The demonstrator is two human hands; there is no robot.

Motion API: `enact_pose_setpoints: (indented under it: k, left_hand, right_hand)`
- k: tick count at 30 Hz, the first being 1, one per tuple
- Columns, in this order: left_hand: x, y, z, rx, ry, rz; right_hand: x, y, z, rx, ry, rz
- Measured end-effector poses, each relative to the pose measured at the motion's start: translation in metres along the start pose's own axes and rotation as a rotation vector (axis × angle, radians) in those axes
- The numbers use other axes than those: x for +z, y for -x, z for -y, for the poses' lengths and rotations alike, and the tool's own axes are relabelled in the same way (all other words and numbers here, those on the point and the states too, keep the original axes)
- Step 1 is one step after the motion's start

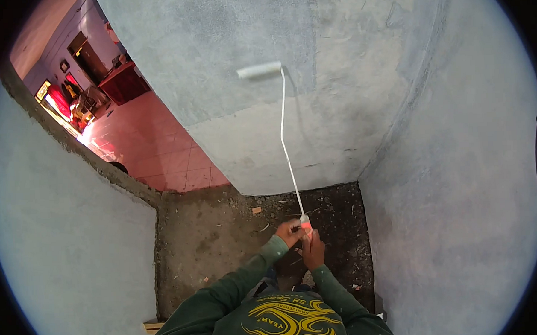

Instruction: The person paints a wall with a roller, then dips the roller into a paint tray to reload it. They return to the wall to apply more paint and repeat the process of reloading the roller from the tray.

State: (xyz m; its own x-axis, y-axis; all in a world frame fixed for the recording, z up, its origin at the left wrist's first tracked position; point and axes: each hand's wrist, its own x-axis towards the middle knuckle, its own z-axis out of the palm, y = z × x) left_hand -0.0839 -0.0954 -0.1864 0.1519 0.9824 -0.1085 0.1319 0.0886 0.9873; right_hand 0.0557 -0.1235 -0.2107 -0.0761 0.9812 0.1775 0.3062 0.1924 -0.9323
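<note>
A white paint roller [259,70] rests against the grey wall ahead, in its upper middle part, slightly blurred. From its right end a long, thin white rod [287,149] runs down to an orange-red and white handle [307,227]. My left hand [290,233] is closed on the handle's left side near its top. Just below and to the right, my right hand [313,250] wraps round the handle's lower part. The wall [216,62] is darker grey around the roller and paler lower down, with a visible edge between the shades.
Bare dirt floor [194,242] with small rubble, including an orange fragment [256,210], lies below. Plastered walls stand left [73,218] and right [456,207]. Through an opening at upper left, a room shows a reddish tiled floor [153,136] and a red desk [124,84].
</note>
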Motion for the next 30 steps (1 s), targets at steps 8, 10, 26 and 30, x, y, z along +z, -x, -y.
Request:
enact_pose_setpoints:
  k: [8, 10, 26, 30]
  left_hand:
    - [0.023, 0.015, 0.045, -0.1, -0.029, 0.017]
    - [0.019, 0.011, 0.042, -0.117, -0.006, 0.039]
    - [-0.017, -0.033, 0.006, -0.076, 0.084, 0.008]
    - [-0.027, -0.044, -0.042, 0.028, 0.099, -0.028]
  right_hand:
    - [-0.007, 0.035, -0.019, 0.215, 0.039, 0.046]
    - [-0.003, 0.034, -0.03, 0.218, 0.038, 0.048]
    - [0.009, -0.033, -0.004, 0.041, -0.06, 0.042]
    - [0.009, -0.061, 0.014, 0.023, -0.144, 0.021]
